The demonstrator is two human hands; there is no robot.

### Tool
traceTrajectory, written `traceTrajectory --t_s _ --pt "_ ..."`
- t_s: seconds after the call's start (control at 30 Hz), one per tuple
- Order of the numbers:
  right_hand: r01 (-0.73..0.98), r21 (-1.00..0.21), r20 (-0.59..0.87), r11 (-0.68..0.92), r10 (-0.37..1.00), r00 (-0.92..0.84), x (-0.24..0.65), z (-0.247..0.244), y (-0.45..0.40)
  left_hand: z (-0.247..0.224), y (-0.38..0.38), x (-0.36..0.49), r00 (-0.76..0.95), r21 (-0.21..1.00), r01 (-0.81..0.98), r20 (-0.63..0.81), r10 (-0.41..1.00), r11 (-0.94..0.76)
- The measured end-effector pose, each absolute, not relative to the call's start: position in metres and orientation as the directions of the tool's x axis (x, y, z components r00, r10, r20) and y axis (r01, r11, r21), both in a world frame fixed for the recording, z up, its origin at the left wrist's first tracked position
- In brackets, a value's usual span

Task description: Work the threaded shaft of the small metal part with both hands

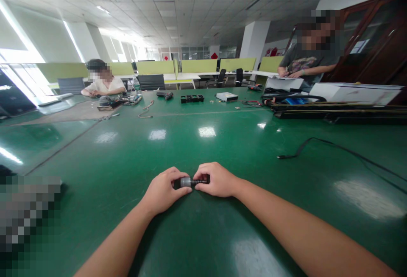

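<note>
Just above the green tabletop [178, 141], both hands meet at a small black and silver cylindrical part [185, 182]. My left hand [163, 190] pinches its thicker end, thumb in front and fingers behind. The silver band shows between those fingertips. My right hand [214, 179] is closed around the thinner, dark, ridged end, which points right. The part lies roughly level. Fingers cover both ends in places, so its exact kind is unclear.
A black cable [313, 139] lies to the right. Farther back are a black slotted block [192, 98], a white box-shaped device [227, 96] and a grey wire [146, 111]. Black rails [305, 110] lie at right. One person [110, 85] sits far left; another [311, 60] stands right.
</note>
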State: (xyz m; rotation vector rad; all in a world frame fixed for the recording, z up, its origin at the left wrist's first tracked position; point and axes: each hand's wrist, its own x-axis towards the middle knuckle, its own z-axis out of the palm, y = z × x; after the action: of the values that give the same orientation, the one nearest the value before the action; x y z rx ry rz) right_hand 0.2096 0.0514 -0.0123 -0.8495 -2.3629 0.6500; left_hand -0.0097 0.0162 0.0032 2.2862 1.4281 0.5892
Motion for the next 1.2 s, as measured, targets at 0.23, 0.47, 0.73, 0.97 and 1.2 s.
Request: traceTrajectory --t_s 0.23,0.47,0.73,0.97,1.2 --pt "0.425 -0.597 0.318 0.681 0.687 -0.654 0.2111 -0.0141 0.0515 0.0033 0.0151 -0.0103 0.396 0.526 0.745 0.146 0.907 -0.41" --pt "0.433 -0.596 0.317 0.676 0.694 -0.647 0.212 -0.013 0.0524 0.0029 0.0151 -0.0106 0.395 0.528 0.746 0.143 0.908 -0.407" --pt "0.429 -0.594 0.324 0.681 0.69 -0.647 0.2133 -0.0151 0.0521 0.0038 0.0153 -0.0096 0.394 0.525 0.749 0.138 0.909 -0.405" --pt "0.433 -0.588 0.33 0.683 0.691 -0.643 0.2134 -0.0148 0.0543 0.0028 0.0155 -0.011 0.398 0.528 0.744 0.142 0.907 -0.409" --pt "0.439 -0.584 0.326 0.683 0.692 -0.643 0.2147 -0.0143 0.0542 0.003 0.0152 -0.0101 0.393 0.523 0.749 0.144 0.908 -0.407"
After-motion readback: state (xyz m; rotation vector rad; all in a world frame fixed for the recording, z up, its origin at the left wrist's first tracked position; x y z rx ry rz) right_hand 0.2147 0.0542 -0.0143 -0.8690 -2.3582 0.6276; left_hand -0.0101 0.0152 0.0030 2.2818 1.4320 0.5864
